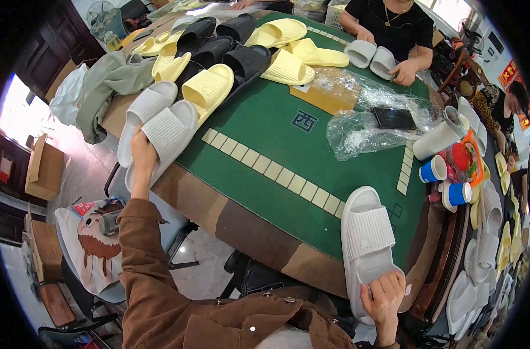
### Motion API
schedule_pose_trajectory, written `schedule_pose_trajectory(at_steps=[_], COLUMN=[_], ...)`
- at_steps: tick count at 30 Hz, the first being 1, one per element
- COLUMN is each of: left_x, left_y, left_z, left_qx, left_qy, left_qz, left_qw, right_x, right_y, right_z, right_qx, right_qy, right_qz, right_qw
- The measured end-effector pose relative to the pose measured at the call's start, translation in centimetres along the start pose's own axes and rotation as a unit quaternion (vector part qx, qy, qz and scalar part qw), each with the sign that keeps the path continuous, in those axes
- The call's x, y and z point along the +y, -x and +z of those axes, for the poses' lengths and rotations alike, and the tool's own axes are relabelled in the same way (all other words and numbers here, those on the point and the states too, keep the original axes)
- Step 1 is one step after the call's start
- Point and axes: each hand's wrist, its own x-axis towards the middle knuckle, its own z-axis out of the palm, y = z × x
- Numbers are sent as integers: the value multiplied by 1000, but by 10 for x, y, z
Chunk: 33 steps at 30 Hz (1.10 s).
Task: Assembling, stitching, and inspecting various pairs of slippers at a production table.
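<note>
At the table's left corner, my left hand grips the side of a light grey slipper. A matching grey slipper lies close beside it, next to a yellow slipper. Over the near right edge of the table, my right hand is closed on the heel end of another light grey slipper, its toe pointing away from me. Part of my right fingers is hidden from view.
Black slippers and several yellow ones crowd the far left. A strip of pale tiles crosses the green table mat. Plastic wrap, a phone and paper cups lie right. Opposite, a person's hand is near grey slippers.
</note>
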Motion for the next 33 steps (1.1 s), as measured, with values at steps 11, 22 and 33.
schedule_pose_trajectory(at_steps=[11, 22, 33], left_x=[22, 7, 41], left_y=[-12, -30, -107], left_z=[-9, 23, 143], left_qx=[17, -2, -95], left_qy=[24, 15, -68], left_qz=[-68, -25, -38], left_qw=[997, 1000, 992], right_x=[3, 5, 2], right_y=[2, -1, -13], right_z=[2, 5, 7], right_qx=[-31, -30, -10], right_qy=[-11, -30, 3], right_qz=[37, 54, 58], right_qw=[999, 998, 998])
